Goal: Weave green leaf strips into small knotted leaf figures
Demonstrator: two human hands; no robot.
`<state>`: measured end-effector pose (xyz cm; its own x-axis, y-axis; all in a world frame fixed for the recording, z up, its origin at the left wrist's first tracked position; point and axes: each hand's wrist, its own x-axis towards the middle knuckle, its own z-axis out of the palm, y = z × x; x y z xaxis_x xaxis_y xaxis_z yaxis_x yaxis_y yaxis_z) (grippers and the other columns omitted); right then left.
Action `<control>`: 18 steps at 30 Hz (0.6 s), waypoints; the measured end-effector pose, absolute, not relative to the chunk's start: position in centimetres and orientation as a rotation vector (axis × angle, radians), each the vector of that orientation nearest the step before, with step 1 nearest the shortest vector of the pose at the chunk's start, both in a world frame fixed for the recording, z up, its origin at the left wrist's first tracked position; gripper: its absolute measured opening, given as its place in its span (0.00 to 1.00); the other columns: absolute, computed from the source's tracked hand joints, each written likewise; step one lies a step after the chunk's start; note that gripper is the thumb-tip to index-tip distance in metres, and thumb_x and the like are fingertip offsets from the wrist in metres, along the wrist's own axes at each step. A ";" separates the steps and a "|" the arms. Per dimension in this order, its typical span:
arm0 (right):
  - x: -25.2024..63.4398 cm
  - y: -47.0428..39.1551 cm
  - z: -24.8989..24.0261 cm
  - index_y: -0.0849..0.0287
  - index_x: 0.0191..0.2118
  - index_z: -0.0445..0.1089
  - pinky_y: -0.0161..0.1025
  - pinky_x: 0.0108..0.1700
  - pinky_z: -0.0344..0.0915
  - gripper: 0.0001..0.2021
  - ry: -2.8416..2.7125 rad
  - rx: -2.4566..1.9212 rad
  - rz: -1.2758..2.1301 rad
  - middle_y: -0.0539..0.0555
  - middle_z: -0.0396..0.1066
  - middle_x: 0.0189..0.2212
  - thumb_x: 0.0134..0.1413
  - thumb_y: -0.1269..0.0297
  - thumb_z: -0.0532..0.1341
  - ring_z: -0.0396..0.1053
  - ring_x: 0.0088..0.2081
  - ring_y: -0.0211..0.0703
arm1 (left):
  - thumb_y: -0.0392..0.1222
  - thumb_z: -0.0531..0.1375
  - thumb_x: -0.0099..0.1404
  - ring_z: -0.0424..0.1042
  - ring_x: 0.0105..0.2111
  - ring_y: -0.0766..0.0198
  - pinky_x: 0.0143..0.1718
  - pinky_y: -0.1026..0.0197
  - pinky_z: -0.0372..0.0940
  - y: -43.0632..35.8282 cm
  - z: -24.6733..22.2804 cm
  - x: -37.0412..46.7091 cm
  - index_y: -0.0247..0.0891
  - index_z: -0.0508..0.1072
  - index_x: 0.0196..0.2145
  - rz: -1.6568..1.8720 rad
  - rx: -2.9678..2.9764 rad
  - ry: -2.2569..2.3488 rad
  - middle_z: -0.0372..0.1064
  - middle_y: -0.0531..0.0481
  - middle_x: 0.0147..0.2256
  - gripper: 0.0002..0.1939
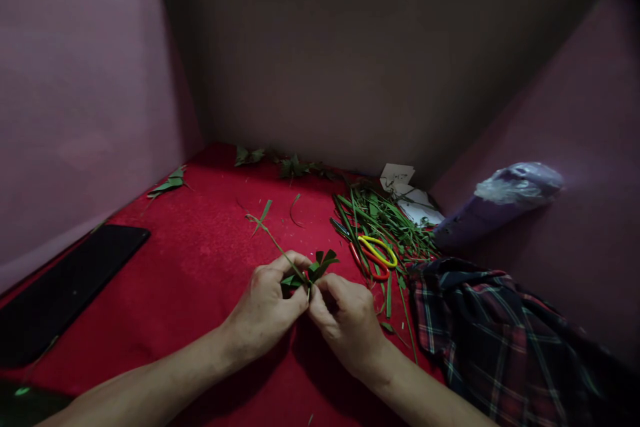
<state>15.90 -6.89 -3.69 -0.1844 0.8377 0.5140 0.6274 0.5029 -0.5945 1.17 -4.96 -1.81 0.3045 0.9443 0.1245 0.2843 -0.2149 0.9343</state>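
My left hand [267, 310] and my right hand [347, 323] meet over a red cloth [200, 267], fingertips pinched together on a small folded green leaf piece [313, 268]. Its pointed leaf tips stick up above my fingers. A thin leaf strip [267, 230] trails from it up and to the left, over my left hand. What lies under my fingers is hidden.
A pile of green leaf strips [380, 220] lies to the right, with scissors with yellow and red handles [375, 253] on it. A plaid cloth [495, 327] lies at right, a black phone [65, 287] at left. Leaf scraps [295, 165], paper slips [397, 177] and a purple bag [500, 203] sit near the walls.
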 end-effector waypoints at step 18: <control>16.0 -7.1 -3.2 0.61 0.26 0.65 0.31 0.25 0.54 0.07 -1.933 -1.245 0.377 0.49 0.65 0.19 0.53 0.70 0.55 0.61 0.20 0.34 | 0.31 0.54 0.55 0.69 0.31 0.65 0.35 0.62 0.64 -5.3 -1.1 1.3 0.39 0.68 0.37 0.944 1.836 1.188 0.70 0.52 0.31 0.11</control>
